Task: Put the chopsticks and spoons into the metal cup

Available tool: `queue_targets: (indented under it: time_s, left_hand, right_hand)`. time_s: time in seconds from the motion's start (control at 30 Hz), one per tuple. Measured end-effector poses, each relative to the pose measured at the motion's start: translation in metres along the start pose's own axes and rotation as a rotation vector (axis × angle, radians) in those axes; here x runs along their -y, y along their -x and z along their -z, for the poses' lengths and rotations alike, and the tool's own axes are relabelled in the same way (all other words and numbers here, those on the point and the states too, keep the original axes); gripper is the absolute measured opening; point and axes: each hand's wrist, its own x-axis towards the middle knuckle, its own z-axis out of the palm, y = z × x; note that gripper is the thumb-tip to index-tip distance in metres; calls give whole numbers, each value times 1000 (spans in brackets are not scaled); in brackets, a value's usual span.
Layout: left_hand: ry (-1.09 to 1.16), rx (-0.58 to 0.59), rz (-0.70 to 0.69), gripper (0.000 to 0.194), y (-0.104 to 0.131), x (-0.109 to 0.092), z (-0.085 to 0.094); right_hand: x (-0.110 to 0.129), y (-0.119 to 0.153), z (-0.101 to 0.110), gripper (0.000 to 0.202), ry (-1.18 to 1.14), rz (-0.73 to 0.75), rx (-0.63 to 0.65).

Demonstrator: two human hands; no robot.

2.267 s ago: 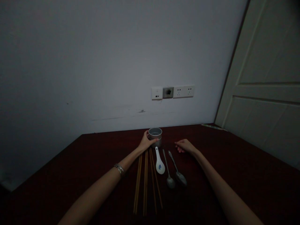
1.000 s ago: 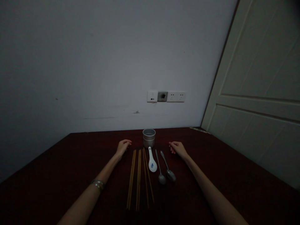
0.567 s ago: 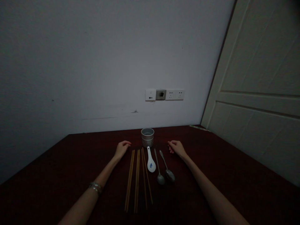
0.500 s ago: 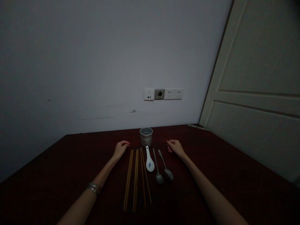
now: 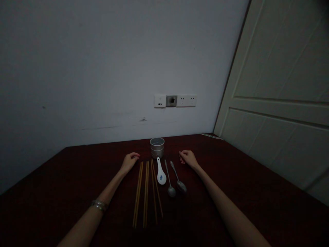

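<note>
My left hand [image 5: 130,162] rests on the dark red table, fingers curled together with nothing in them, left of several wooden chopsticks [image 5: 146,192] lying in pairs. To the right of the metal spoons, my right hand [image 5: 188,158] lies loosely closed and holds nothing. A white ceramic spoon [image 5: 161,176] with a blue mark points its handle at a silver metal cup [image 5: 157,148]. Beside it are a thin long-handled metal spoon [image 5: 171,191] and a larger metal spoon [image 5: 182,186], bowls toward me.
The dark red table [image 5: 64,185] meets a grey wall with a row of sockets [image 5: 186,100]. A pale panelled door [image 5: 277,96] stands at the right. A thin strip [image 5: 212,136] lies at the table's back right edge.
The whole view has shifted slightly, so things appear a little further left and higher. Both hands and the utensils keep their places on the table.
</note>
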Motion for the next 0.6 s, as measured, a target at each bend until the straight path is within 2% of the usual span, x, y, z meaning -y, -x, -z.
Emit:
queue_targets:
  time_s: [0.23, 0.3, 0.4, 0.5, 0.6]
  left_hand:
    - [-23, -2, 18, 16, 1, -2, 0]
    - [-107, 6, -40, 17, 3, -10, 3]
    - [-348, 54, -145, 18, 5, -30, 14]
    - [-531, 163, -66, 12, 7, -52, 23]
    - [-587, 231, 63, 7, 13, -68, 24]
  right_hand:
    - [6, 4, 1, 30, 17, -4, 0]
    - [6, 4, 1, 30, 19, -7, 3]
    - [6, 4, 0, 30, 18, -14, 6]
    - [5, 4, 0, 30, 19, -13, 8]
    - [5, 4, 0, 30, 24, -9, 8]
